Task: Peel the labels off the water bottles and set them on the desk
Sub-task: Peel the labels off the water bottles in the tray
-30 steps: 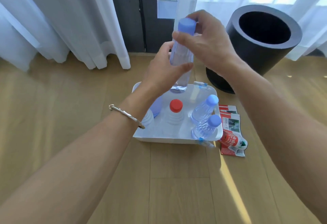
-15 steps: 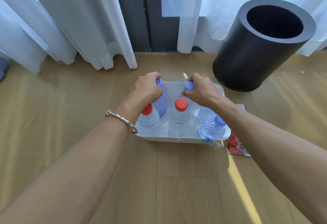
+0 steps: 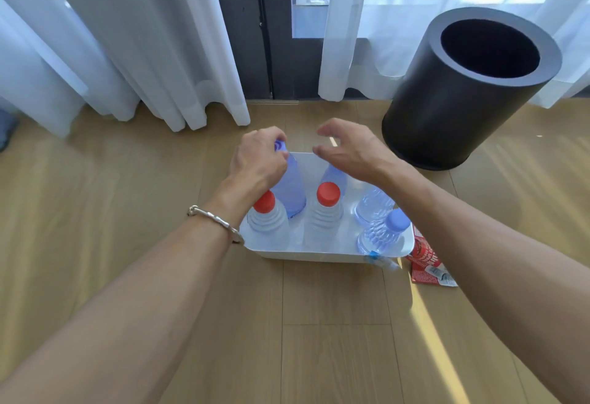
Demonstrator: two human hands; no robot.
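A white tray (image 3: 319,255) on the wooden floor holds several clear water bottles without labels. My left hand (image 3: 258,161) grips the neck of a blue-capped bottle (image 3: 292,191) at the tray's back left. My right hand (image 3: 348,148) hovers over the back of the tray with loosely curled fingers, holding nothing; a blue-tinted bottle (image 3: 333,175) stands just beneath it. Two red-capped bottles (image 3: 266,217) (image 3: 325,209) stand in front. A blue-capped bottle (image 3: 384,233) is at the front right. Peeled red labels (image 3: 426,260) lie on the floor right of the tray.
A black cylindrical bin (image 3: 466,90) stands open-topped at the back right, close to the tray. White curtains (image 3: 127,39) hang along the back over a dark door frame (image 3: 242,20). Wooden floor (image 3: 319,324) stretches in front of the tray.
The bottle held up in both hands came down into the tray. My right hand has since let go of its cap and lifted; my left hand still grips the back-left bottle.
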